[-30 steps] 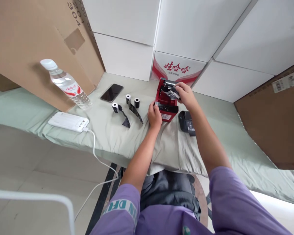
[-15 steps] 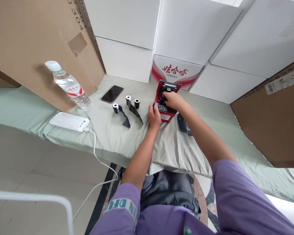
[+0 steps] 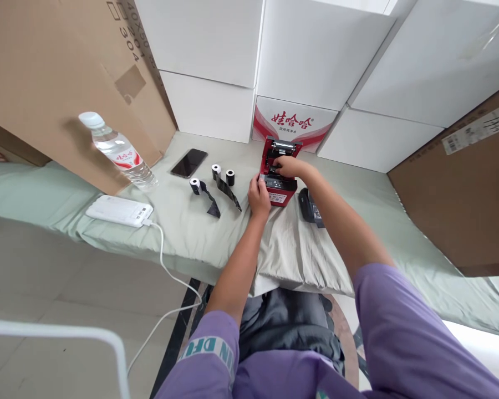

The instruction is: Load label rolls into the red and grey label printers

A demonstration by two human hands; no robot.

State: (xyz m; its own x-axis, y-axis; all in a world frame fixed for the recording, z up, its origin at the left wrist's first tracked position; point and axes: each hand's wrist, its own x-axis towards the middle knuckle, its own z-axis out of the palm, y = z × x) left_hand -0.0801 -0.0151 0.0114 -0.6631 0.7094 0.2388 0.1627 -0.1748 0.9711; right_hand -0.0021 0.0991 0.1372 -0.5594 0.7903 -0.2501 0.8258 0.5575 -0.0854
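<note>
A small red and black label printer [image 3: 279, 197] stands on the cloth with its lid raised toward the boxes behind. My left hand [image 3: 258, 197] grips the printer's left side, fingers closed against the casing. My right hand [image 3: 289, 166] reaches into the open bay from the right, its fingers drawn together; what they hold, if anything, is hidden. Left of the printer are two white-cored black rolls, a left roll [image 3: 195, 186] and an upper roll [image 3: 216, 170], with dark strips trailing from them. A small black roll [image 3: 230, 177] stands beside them.
A black device [image 3: 310, 208] lies right of the printer. Leftward are a phone [image 3: 189, 163], a water bottle [image 3: 120, 152] and a white power bank [image 3: 118, 210] with a cable [image 3: 162, 249]. White boxes [image 3: 210, 105] stand behind; cardboard cartons [image 3: 461, 205] flank the cloth.
The view has shifted slightly. My right hand remains inside the printer with little movement, and my left hand keeps its grip. Another person's fingers now show at the far left edge.
</note>
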